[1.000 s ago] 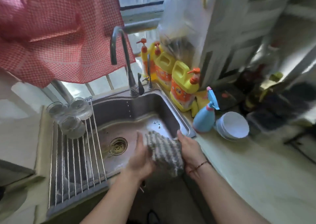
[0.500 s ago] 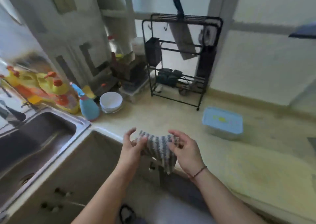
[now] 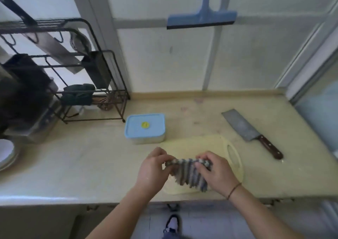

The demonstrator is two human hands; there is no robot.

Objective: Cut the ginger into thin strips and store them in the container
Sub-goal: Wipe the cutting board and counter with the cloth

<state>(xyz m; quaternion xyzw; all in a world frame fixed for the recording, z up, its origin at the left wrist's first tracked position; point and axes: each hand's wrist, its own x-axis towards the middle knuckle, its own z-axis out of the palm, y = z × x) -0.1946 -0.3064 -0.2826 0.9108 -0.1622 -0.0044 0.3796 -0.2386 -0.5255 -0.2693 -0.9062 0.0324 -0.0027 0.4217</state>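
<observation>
Striped grey cloth (image 3: 190, 173) hangs low in the frame's centre, pinched at its top corners by our left hand (image 3: 152, 167) and right hand (image 3: 215, 171), above the pale cutting board (image 3: 192, 145). The blue-lidded container (image 3: 145, 127) sits on the desk (image 3: 73, 162) just upper left of the board; the cleaver (image 3: 250, 131) lies at right.

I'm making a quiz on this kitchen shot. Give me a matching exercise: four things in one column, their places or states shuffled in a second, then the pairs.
Things:
1. striped cloth
2. cleaver
3. blue-lidded container
4. squeegee

Places or states:
A. hangs on the wall
B. held between the left hand and right hand over the cutting board
C. closed, beside the wire rack
D. lies flat on the counter, right of the board

Pairs: 1-B, 2-D, 3-C, 4-A
</observation>
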